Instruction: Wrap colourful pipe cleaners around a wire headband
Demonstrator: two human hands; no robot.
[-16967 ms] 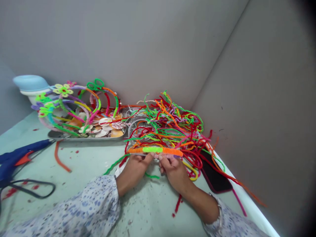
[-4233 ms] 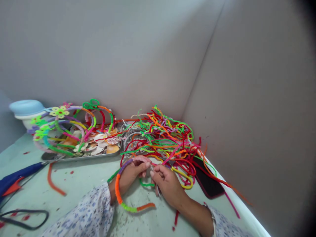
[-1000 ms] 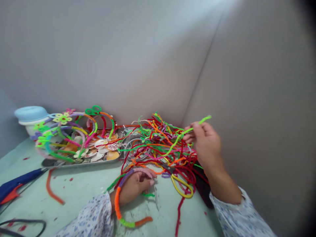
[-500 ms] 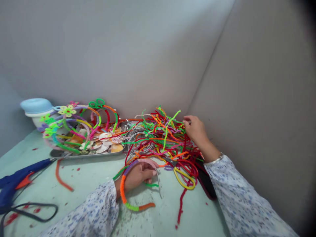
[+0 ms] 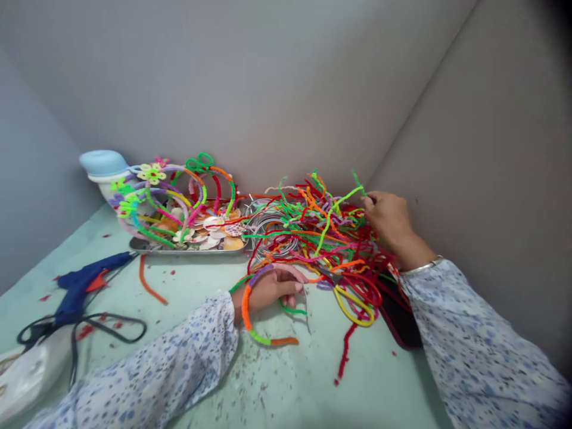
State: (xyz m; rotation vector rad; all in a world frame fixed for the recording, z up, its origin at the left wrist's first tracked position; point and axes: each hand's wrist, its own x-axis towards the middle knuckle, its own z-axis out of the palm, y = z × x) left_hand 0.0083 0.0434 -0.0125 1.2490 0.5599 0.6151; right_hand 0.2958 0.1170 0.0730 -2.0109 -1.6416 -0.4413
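My left hand (image 5: 273, 290) rests on the pale green table, fingers closed on a curved hairband (image 5: 246, 310) wrapped in purple, orange and green fuzzy stems. My right hand (image 5: 388, 219) reaches to the far right of a tangled pile of coloured pipe cleaners (image 5: 322, 232) against the wall. Its fingers pinch a bright green pipe cleaner (image 5: 337, 208) that lifts out of the pile. Scissors with yellow handles (image 5: 353, 301) lie at the pile's near edge.
A metal tray (image 5: 187, 247) holds finished wrapped hairbands and shell-like discs. A blue-lidded tub (image 5: 103, 170) stands behind it. A blue glue gun (image 5: 83, 283) with a black cord lies at left. A dark phone (image 5: 400, 319) lies under my right sleeve. Coiled wire (image 5: 268, 226) sits beside the tray.
My right hand stays at the back of the pile, now pinching a green stem. The view has swung left. The left hand keeps its hold on the hairband.
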